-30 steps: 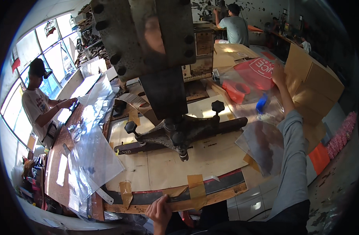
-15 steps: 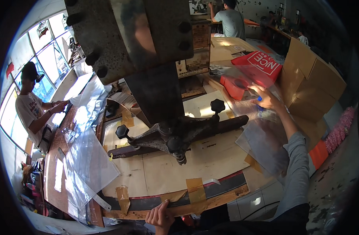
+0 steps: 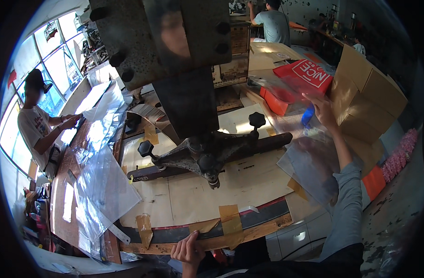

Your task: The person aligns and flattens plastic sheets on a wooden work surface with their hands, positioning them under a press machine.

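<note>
My left hand [image 3: 188, 249] is closed, its fingers curled, at the front wooden edge [image 3: 263, 226] of the press bed; nothing shows in it. Brown tape strips [image 3: 231, 226] cross the dark band just beyond it. Over at the right, my right hand [image 3: 322, 111] is raised above clear plastic sheets [image 3: 309, 167], its index finger stretched out to the left. Beside and below it lies a small blue object [image 3: 307, 116], whose kind I cannot make out. A red-orange box [image 3: 274, 102] is just left of that hand. Between my hands stands a dark metal press head with a crossbar [image 3: 267, 144].
Pale boards [image 3: 193, 201] lie under the crossbar, which has black knobs [image 3: 257, 120]. More clear sheets [image 3: 105, 185] and a metal ruler [image 3: 118, 234] cover the left table. Cardboard boxes [image 3: 364, 92] stand at the right. One person [image 3: 40, 125] works at the left, another [image 3: 273, 28] farther back.
My right hand has moved a little up and to the right, uncovering more of the blue object. My left hand stays at the front edge.
</note>
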### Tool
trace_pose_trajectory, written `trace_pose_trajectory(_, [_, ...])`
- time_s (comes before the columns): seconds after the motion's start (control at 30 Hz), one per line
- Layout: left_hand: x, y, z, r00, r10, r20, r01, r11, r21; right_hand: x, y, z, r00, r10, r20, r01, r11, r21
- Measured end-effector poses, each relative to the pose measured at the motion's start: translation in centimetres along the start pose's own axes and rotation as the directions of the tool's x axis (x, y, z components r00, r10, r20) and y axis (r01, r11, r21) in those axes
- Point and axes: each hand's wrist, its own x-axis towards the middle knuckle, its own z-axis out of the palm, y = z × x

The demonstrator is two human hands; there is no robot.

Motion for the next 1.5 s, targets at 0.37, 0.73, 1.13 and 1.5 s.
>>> trace_pose_trajectory(0.37, [0.2,0.1,-0.2,1.0,0.001,0.001,-0.001,1.0,0.001,-3.9,0.0,0.2,0.97,0.086,0.227,-0.024,0.964,-0.267])
trace_pose_trajectory(0.73, [0.1,0.0,-0.1,1.0,0.009,-0.012,-0.009,1.0,-0.003,-3.0,-2.0,2.3,0.962,-0.134,0.238,0.232,0.861,-0.452])
trace_pose_trajectory(1.13, [0.2,0.4,-0.6,0.999,-0.031,0.032,0.032,0.999,-0.03,-0.3,-0.8,-0.1,0.973,-0.078,-0.216,0.04,0.983,-0.178])
trace_pose_trajectory(1.5, [7.4,5.7,-1.8,0.947,-0.097,0.308,0.298,0.629,-0.718,2.5,-14.9,-24.5,0.966,0.235,-0.106,-0.197,0.937,0.289])
